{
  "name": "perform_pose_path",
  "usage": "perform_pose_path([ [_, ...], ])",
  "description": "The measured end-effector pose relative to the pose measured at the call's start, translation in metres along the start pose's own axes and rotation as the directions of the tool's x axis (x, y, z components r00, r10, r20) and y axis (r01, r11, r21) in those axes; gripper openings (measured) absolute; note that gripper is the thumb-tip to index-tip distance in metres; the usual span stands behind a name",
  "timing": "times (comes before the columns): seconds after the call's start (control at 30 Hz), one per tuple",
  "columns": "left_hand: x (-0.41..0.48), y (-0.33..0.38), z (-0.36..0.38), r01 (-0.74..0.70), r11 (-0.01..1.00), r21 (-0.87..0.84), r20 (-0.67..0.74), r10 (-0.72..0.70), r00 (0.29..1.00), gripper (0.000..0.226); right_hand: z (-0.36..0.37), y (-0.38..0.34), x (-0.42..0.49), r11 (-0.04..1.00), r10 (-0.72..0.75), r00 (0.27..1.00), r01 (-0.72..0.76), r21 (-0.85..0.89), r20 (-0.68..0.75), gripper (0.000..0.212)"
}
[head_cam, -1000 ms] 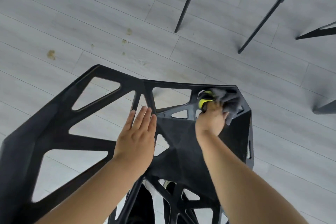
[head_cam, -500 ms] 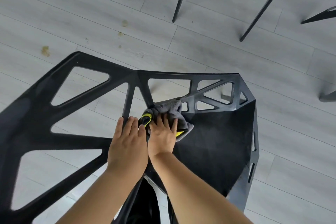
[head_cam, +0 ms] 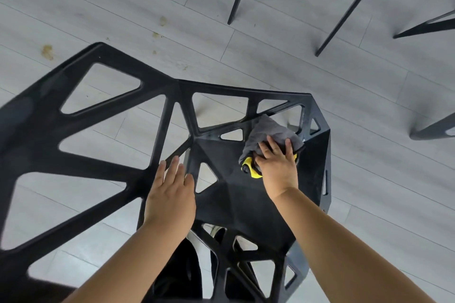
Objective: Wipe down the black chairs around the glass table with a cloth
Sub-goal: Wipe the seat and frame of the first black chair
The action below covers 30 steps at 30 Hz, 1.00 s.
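Observation:
A black chair (head_cam: 241, 194) with triangular cut-outs fills the lower view, seen from above. My right hand (head_cam: 277, 165) presses a grey cloth with a yellow edge (head_cam: 269, 134) flat onto the far right part of the seat, fingers spread on top of it. Resting flat on the chair frame at the seat's left edge is my left hand (head_cam: 171, 192), its fingers straight and together. Part of the cloth is hidden under my right hand.
The floor (head_cam: 123, 2) is pale grey planks with a few brown stains (head_cam: 48, 51). Thin black legs of another chair (head_cam: 344, 12) stand at the top right. More black chair parts (head_cam: 433, 128) reach in from the right edge.
My right hand has slid the cloth from beside my left hand out to the far right of the seat. My left hand stays on the frame.

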<state>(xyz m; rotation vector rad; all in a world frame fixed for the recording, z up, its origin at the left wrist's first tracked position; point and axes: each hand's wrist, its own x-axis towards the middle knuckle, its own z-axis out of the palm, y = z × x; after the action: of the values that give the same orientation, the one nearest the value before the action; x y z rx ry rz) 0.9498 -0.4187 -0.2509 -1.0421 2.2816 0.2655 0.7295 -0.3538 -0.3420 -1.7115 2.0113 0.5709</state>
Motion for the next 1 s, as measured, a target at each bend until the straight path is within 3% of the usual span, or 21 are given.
perform_pose_path([
  [0.2,-0.007,0.005,0.004,0.006,0.998,-0.063,0.031,-0.004,1.0,0.047,0.015,0.014,-0.028,0.936,0.329,0.923,-0.29,0.199,-0.202,0.032],
  [0.3,-0.011,0.008,0.006,0.006,0.988,-0.152,0.036,0.0,0.999,0.047,0.001,0.034,-0.028,0.863,0.486,0.796,-0.372,0.342,-0.362,0.041],
  [0.4,-0.015,0.015,0.012,-0.001,0.986,-0.168,0.105,0.019,0.994,0.048,-0.023,0.065,-0.016,0.8,0.572,0.689,-0.35,0.488,-0.445,0.046],
  [0.43,-0.016,0.018,0.014,-0.002,0.986,-0.167,0.113,0.021,0.993,0.048,-0.031,0.072,-0.01,0.787,0.577,0.698,-0.336,0.518,-0.424,0.048],
  [0.57,-0.024,0.027,0.022,-0.008,0.987,-0.159,0.171,0.036,0.985,0.046,-0.034,0.078,0.008,0.842,0.414,0.898,-0.316,0.438,-0.148,0.062],
  [0.77,-0.035,0.032,0.029,-0.021,0.987,-0.16,0.155,0.046,0.987,0.044,0.013,0.042,-0.033,0.913,0.34,0.939,-0.318,0.254,-0.048,0.053],
  [0.9,-0.043,0.029,0.035,-0.043,0.989,-0.138,0.16,0.065,0.985,0.044,0.016,0.006,-0.034,0.828,0.421,0.906,-0.402,0.392,0.04,0.062],
  [1.0,-0.052,0.025,0.045,-0.068,0.991,-0.115,0.184,0.089,0.979,0.043,0.011,-0.037,-0.025,0.84,0.324,0.943,-0.322,0.436,0.073,0.06],
])
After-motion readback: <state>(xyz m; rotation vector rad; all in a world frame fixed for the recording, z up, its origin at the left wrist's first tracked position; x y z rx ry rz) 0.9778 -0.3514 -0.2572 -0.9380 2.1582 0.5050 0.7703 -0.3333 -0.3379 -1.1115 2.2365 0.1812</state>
